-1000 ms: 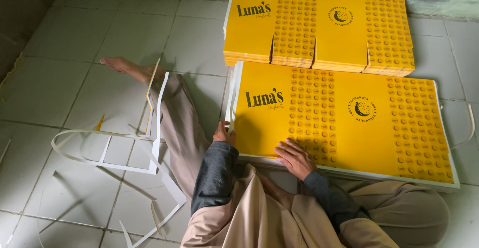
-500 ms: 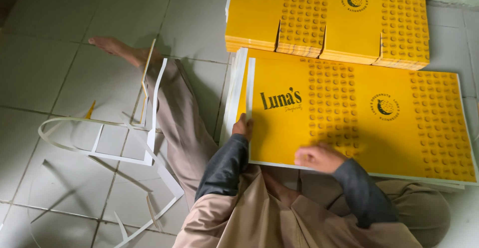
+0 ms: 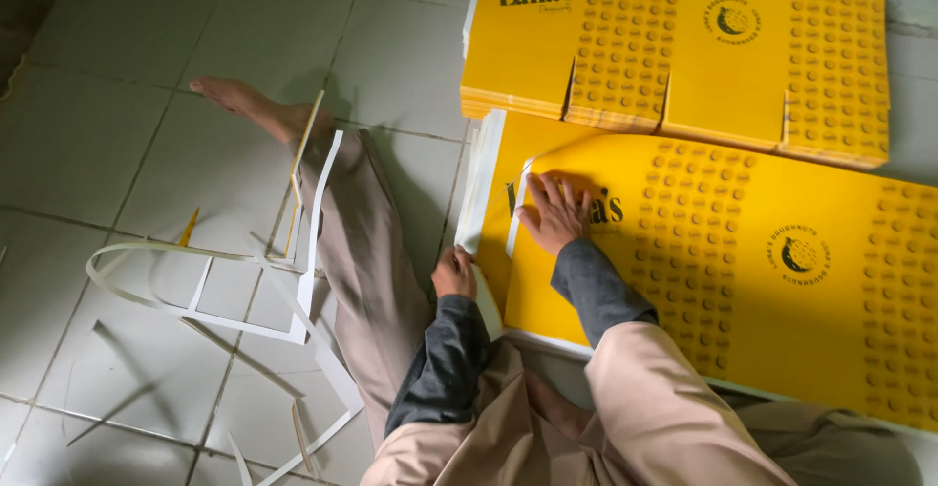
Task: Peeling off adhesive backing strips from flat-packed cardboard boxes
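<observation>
A large yellow printed cardboard sheet (image 3: 762, 281) lies flat on the tiled floor in front of me. Along its left side runs a white waste edge strip (image 3: 481, 188), partly lifted away from the yellow card. My left hand (image 3: 454, 273) is closed on the lower end of that strip, at the sheet's near left corner. My right hand (image 3: 555, 211) lies flat on the yellow sheet with fingers spread, just right of the strip. Both arms wear dark grey sleeves.
A stack of yellow die-cut box blanks (image 3: 674, 46) lies beyond the sheet, overlapping its far edge. White cardboard scrap strips (image 3: 205, 291) are scattered on the floor at left, around my outstretched left leg (image 3: 362, 252) and bare foot (image 3: 239, 100).
My right hand moved from the sheet's near edge up to its left part and now presses flat. My left hand slid down the left edge toward the near corner.
</observation>
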